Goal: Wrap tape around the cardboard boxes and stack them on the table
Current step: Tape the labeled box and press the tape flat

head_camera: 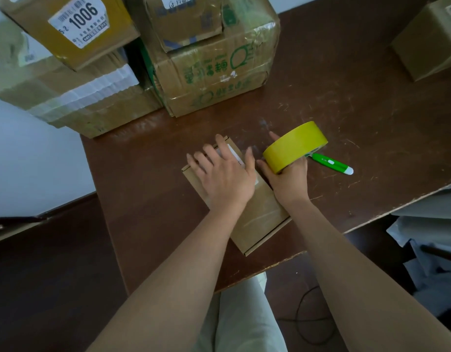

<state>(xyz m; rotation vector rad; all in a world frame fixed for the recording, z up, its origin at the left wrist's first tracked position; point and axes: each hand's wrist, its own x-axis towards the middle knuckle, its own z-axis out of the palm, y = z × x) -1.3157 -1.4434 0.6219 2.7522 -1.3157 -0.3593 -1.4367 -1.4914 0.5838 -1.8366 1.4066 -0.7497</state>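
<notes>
- Small flat box (260, 219) sits mid-frame on the brown table (371, 123).
- Left hand (224, 179) lies flat on the box, fingers spread, not gripping anything.
- Right hand (288, 179) is wrapped around a yellow tape roll (294, 146), right beside the box.
- Green pen-looking thing (332, 163) lies just right of the roll.
- Bigger taped boxes (214, 69) are stacked in the upper left.

The left hand (223, 177) hides much of the flat box's (260, 219) top; its label is unreadable
</notes>
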